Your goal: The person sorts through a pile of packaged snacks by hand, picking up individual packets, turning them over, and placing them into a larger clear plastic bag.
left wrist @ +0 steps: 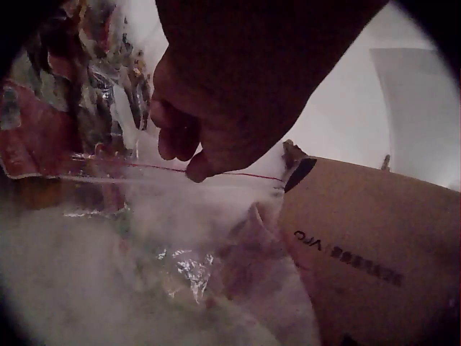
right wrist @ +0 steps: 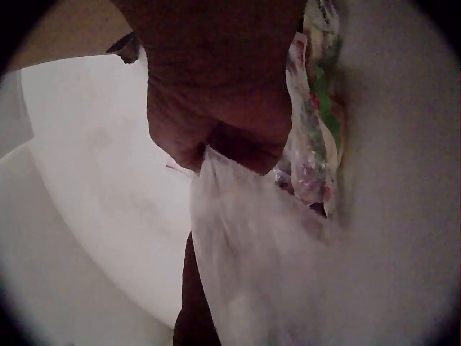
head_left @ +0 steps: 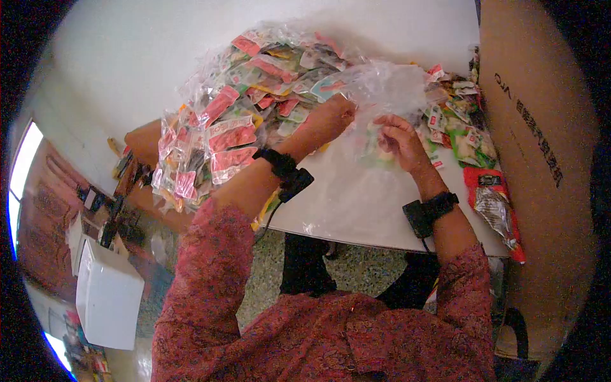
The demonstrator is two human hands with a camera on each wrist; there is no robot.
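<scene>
Both hands hold a clear zip-lock bag with a red line along its seal. My left hand (head_left: 334,118) pinches the bag (left wrist: 209,249) at the red line between thumb and fingers. A little to the right, my right hand (head_left: 404,143) has its fingers curled round a gathered corner of the bag (right wrist: 245,231). The plastic spreads away from the fingers in both wrist views. Close to my left hand lies a big heap of red-labelled packets (head_left: 232,137) in clear plastic. Green and red packets (head_left: 471,143) lie beyond my right hand.
The hands are over a white table (head_left: 337,204) whose front edge is near my body. A tall cardboard box (head_left: 541,159) stands along the right side. A red and silver pouch (head_left: 495,210) lies against it. A white box-like object (head_left: 108,293) is at the lower left.
</scene>
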